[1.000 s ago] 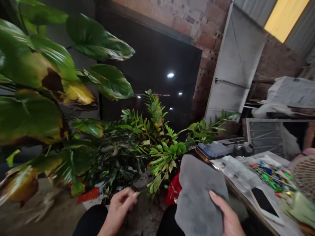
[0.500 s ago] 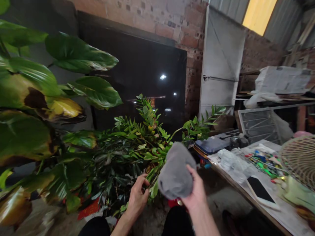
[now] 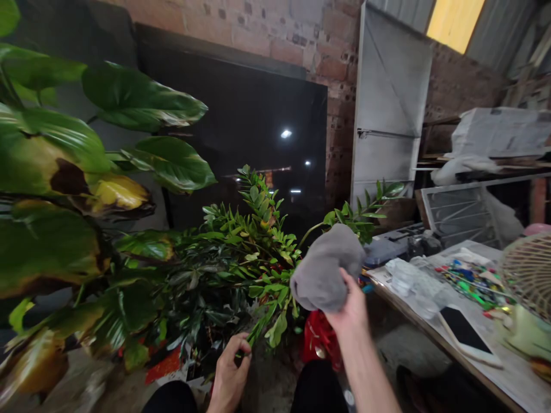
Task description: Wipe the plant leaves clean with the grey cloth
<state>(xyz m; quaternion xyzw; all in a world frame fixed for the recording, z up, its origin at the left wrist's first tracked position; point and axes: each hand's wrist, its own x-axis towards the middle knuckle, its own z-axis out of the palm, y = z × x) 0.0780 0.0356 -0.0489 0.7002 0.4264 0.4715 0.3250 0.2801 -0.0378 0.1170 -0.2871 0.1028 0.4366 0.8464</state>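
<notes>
My right hand (image 3: 350, 307) is closed on a bunched grey cloth (image 3: 325, 269), raised against the leafy stems of a small-leaved green plant (image 3: 253, 252). Lower down, my left hand (image 3: 230, 373) pinches one drooping stem of that plant (image 3: 267, 321) near its base. A big-leaved plant (image 3: 64, 189) with yellow and brown patches fills the left side. My dark-trousered knees show at the bottom edge.
A table (image 3: 495, 373) at the right carries a phone (image 3: 462, 330), coloured small items (image 3: 467, 281), clear plastic and a woven basket (image 3: 527, 272). A red pot wrap (image 3: 318, 338) sits under the plant. Behind stand a dark glossy panel (image 3: 258, 132), a brick wall and a grey door (image 3: 387, 109).
My right hand lifted the cloth from my lap, bunched it and carried it up to the plant's leaves. My left hand shifted along and now pinches a lower stem.
</notes>
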